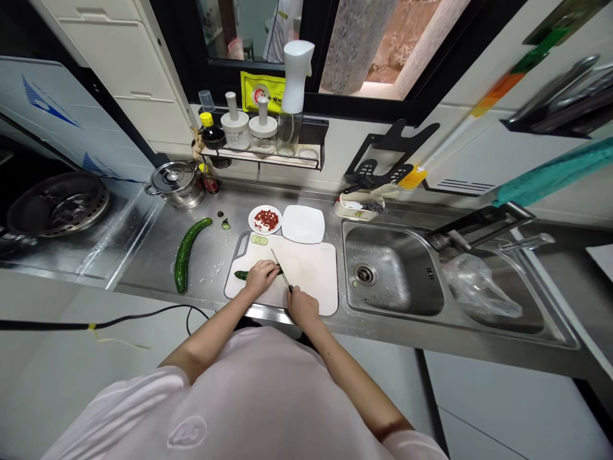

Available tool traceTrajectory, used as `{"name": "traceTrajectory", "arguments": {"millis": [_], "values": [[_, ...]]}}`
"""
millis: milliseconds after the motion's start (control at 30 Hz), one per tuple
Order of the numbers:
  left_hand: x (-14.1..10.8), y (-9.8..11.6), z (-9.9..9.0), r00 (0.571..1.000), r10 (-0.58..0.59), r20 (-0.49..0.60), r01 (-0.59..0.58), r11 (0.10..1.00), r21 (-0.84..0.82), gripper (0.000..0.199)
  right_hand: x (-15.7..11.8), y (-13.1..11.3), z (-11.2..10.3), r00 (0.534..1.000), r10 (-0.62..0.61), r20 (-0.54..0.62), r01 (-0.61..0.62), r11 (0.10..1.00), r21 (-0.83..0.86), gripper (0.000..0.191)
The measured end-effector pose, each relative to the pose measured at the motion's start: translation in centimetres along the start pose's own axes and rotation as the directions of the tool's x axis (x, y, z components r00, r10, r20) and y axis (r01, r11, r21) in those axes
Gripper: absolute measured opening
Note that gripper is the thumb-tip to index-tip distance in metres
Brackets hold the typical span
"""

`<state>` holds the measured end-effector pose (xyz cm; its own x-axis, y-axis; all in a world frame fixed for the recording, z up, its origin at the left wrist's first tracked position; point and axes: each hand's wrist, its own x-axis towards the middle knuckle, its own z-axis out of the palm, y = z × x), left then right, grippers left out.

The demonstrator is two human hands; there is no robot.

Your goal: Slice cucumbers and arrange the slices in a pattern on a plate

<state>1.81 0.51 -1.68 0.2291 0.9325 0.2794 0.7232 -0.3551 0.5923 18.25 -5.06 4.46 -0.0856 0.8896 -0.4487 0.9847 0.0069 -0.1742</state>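
Observation:
A white cutting board [313, 271] lies on the steel counter. My left hand [261, 277] presses down on a green cucumber piece [241, 275], whose end sticks out to the left of the fingers. My right hand [303, 306] grips the dark handle of a knife [283, 273]; its blade points up and left, close beside my left fingertips. Several pale cucumber slices [259, 240] rest at the board's upper left. Above the board stand a round white dish with chopped red pieces [266, 220] and a bare white square plate [303, 223]. A whole cucumber [186, 255] lies further left.
A lidded steel pot [177, 185] and a black wok [60, 203] are at the left. Right of the board is a steel sink [393, 271], with a plastic bag [479, 287] over a second basin. A condiment rack [268, 156] hangs behind. Cucumber scraps [225, 224] lie near the pot.

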Motion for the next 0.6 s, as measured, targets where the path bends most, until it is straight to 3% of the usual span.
{"name": "traceTrajectory", "arguments": {"millis": [600], "values": [[0.0, 0.0, -0.1, 1.000, -0.001, -0.003, 0.001, 1.000, 0.002, 0.017, -2.7, 1.5, 1.1, 0.999, 0.031, 0.036, -0.030, 0.999, -0.011, 0.033]]}}
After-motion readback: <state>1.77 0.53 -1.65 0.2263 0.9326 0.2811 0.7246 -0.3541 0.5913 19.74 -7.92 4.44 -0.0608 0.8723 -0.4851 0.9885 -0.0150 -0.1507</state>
